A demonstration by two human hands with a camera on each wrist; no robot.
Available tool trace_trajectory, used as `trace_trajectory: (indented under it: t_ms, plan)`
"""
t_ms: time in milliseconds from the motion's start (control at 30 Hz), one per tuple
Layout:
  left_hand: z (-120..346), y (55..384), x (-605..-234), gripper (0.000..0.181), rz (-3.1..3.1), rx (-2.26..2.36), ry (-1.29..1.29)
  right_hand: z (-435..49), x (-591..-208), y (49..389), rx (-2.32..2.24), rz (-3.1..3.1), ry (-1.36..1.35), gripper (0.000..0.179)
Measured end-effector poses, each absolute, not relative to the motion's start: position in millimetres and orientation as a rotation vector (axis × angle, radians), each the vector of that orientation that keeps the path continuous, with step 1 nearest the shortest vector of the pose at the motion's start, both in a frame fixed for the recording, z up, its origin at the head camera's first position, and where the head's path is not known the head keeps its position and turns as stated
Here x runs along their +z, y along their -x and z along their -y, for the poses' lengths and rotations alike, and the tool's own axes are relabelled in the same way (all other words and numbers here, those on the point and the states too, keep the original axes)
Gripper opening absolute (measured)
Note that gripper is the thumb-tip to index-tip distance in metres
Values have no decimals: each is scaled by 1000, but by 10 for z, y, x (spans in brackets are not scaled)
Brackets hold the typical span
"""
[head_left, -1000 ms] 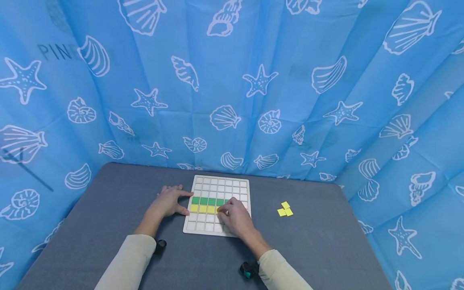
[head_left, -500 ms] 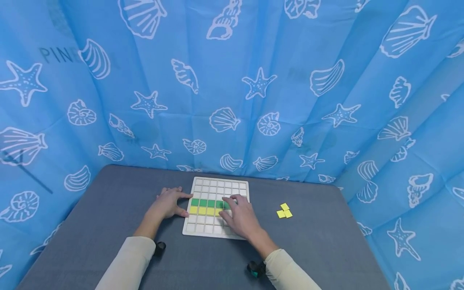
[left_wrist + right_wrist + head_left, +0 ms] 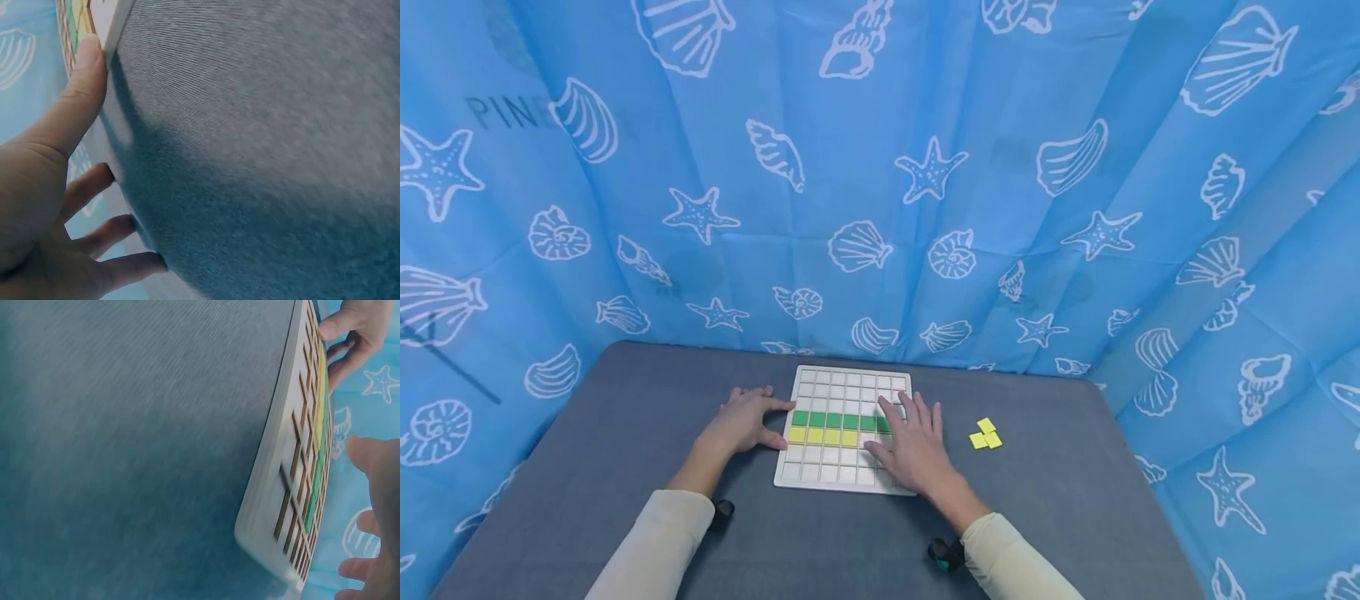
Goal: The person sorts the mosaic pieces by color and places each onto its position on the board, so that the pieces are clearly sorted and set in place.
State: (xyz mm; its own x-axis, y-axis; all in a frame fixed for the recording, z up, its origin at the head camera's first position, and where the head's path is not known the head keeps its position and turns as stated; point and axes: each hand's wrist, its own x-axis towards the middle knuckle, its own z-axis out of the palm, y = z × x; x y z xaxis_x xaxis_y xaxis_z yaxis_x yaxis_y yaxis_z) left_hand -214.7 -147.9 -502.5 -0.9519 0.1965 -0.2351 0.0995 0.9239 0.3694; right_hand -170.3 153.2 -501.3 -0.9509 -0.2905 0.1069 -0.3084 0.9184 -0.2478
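A white grid board (image 3: 850,379) lies on the grey table. One row holds green square tiles (image 3: 831,420), and the row nearer me has several yellow square tiles (image 3: 823,436) starting from the left. My left hand (image 3: 745,423) rests at the board's left edge with its thumb (image 3: 89,53) on the rim and the other fingers spread. Over the board's right part is my right hand (image 3: 917,450), fingers spread and holding nothing; it hides some right-hand cells. In the right wrist view its fingers stand apart from the board (image 3: 262,515).
Three loose yellow tiles (image 3: 986,426) lie together on the table right of the board. A blue curtain (image 3: 865,167) with white shell and starfish prints hangs behind and beside the grey table (image 3: 1060,500). Dark wrist straps (image 3: 946,554) sit below both hands.
My right hand has let go of a yellow tile in the yellow row, spread its fingers and moved right. My left hand has stayed at the board's left edge.
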Motion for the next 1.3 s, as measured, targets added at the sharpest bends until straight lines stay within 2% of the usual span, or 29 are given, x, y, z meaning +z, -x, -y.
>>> trace_trajectory:
  t_ms: [600,1033,1300]
  plan:
    - [1455,2144,-4997,76,-2815,480,-219,-1979,-5110,1824,329,3065,-350,85]
    - [1471,2143,-5031,77,-2828,486,-232,-2334,-5148,1898,271,3113,-237,86]
    - [1473,2124,-5025,78,-2824,495,-223,-2559,-5143,1896,414,3069,-197,86]
